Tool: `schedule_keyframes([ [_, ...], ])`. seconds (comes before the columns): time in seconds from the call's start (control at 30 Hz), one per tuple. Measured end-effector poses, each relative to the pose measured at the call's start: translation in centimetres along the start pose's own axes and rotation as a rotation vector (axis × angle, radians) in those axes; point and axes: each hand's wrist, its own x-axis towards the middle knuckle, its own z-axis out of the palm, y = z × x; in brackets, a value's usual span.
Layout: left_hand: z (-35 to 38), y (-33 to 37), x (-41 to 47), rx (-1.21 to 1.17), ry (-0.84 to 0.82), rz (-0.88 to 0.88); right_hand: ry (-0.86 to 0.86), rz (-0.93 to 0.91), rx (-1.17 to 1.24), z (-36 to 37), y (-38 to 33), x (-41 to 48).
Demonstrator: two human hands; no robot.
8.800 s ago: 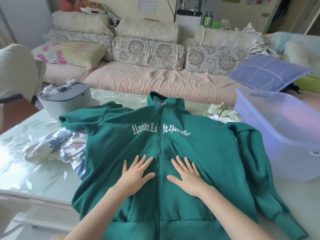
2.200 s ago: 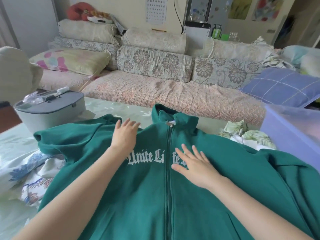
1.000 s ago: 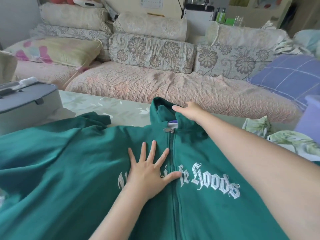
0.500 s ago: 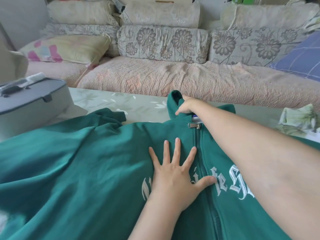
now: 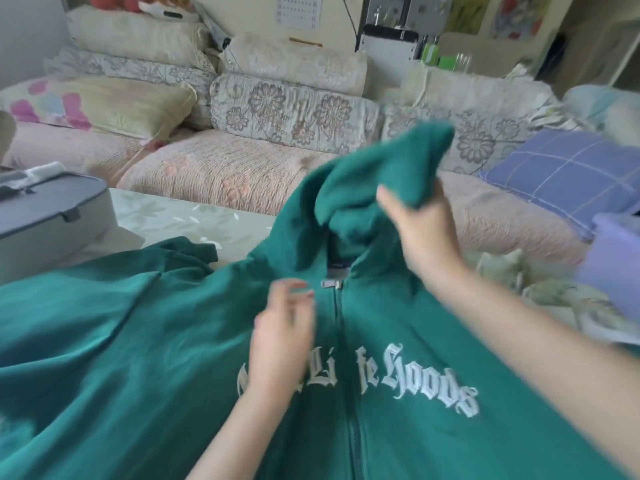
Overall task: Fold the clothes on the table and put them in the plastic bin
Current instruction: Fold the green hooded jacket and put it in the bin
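The green hoodie [image 5: 145, 341] lies front-up on the table [image 5: 180, 213], zipped shut. It fills the near half of the view from 3 through 6 to 9 o'clock. White lettering [image 5: 419, 379] runs across its chest.

The right hand [image 5: 424, 233] is raised just right of centre and grips the hood [image 5: 377, 161]. The thumb is on the near side and the fingers are curled round the far side of a bunch of cloth. The gripped bunch sits at 12 o'clock from the palm. The rest of the hood hangs off the hand toward 9 and 10 o'clock, held up clear of the table. From there it slopes down to the collar at 7 o'clock from the grip. The zip pull [image 5: 330, 284] lies just below the collar opening.

The left hand [image 5: 284, 327] is over the chest, just left of the zip, at 8 o'clock from the right hand. It is blurred, with its fingers loosely bent and nothing between them. I cannot tell whether it touches the cloth.

A grey case [image 5: 52, 220] stands on the table at 9 o'clock. At 3 o'clock, pale floral clothes [image 5: 512, 271] lie beside the hoodie's shoulder. A corner of the bin [image 5: 613, 265] shows at the right edge, well apart from both hands. A sofa [image 5: 221, 168] with cushions runs behind the table from 10 to 2 o'clock, with a blue checked pillow [image 5: 561, 174] at its right end.
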Motion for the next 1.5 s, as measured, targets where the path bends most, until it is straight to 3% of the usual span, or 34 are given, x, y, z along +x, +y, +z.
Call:
schedule_keyframes([
  [0.07, -2.1, 1.4, 0.7, -0.495, 0.380, -0.039, -0.209, 0.117, -0.090, -2.9, 1.9, -7.9],
  [0.1, -3.3, 2.1, 0.9, -0.620, 0.427, -0.097, -0.320, 0.219, -0.147, -3.9, 3.4, -11.0],
  [0.17, -4.9, 2.8, 0.4, -0.710, 0.303, -0.246, -0.353, 0.475, -0.052, -5.2, 4.6, -14.6],
  [0.2, -5.2, 2.6, -0.1, -0.660, 0.191, -0.303, -0.299, 0.471, 0.029, -5.6, 6.0, -15.6],
  [0.3, -4.9, 2.3, -3.7, -0.376, -0.085, -0.404, 0.210, 0.646, -0.169, -10.3, 5.7, -19.1],
  [0.33, -4.5, 2.4, -4.9, -0.277, -0.112, -0.390, 0.076, 0.721, -0.345, -12.5, 2.5, -21.3],
  [0.37, -4.1, 2.6, -5.8, -0.151, -0.118, -0.365, -0.140, 0.707, -0.280, -14.3, -1.1, -22.2],
  [0.47, -2.8, 3.5, -7.3, 0.288, -0.104, -0.261, -0.362, 0.638, -0.127, -13.2, -4.1, -20.7],
  [0.6, -1.8, 4.2, -6.8, 0.612, -0.166, -0.309, -0.437, 0.862, -0.197, -7.7, -3.1, -16.9],
  [0.67, -1.8, 3.9, -5.8, 0.666, -0.218, -0.352, -0.426, 0.874, -0.165, -5.8, -1.4, -16.6],
  [0.73, -2.1, 3.9, -5.0, 0.427, -0.160, -0.371, -0.328, 0.861, 0.011, -5.2, -0.9, -16.6],
  [0.83, -3.1, 5.5, -4.8, -0.521, 0.004, -0.621, -0.118, 0.878, 0.474, -6.7, -1.7, -16.8],
  [0.9, -3.9, 6.0, -5.2, -0.920, 0.046, -0.768, -0.128, 0.879, 0.667, -8.6, -2.0, -17.9],
  [0.97, -4.3, 5.8, -6.1, -0.902, -0.001, -0.824, -0.239, 0.947, 0.643, -10.1, -1.6, -19.5],
  [1.1, -4.6, 4.8, -7.2, -0.448, -0.070, -0.776, -0.246, 1.017, 0.393, -11.1, -1.1, -20.0],
  [1.17, -4.5, 4.8, -7.3, -0.336, -0.078, -0.726, -0.287, 1.015, 0.280, -10.5, -1.5, -19.2],
  [1.27, -3.5, 5.1, -7.7, -0.479, -0.141, -0.790, -0.330, 1.001, 0.248, -8.7, -2.1, -18.9],
  [1.4, -2.7, 5.0, -8.8, -0.875, -0.203, -0.871, -0.074, 1.000, 0.492, -7.2, -0.9, -19.2],
  [1.5, -2.9, 4.3, -9.4, -0.866, -0.073, -0.849, -0.098, 0.885, 0.418, -8.0, 0.5, -20.5],
])
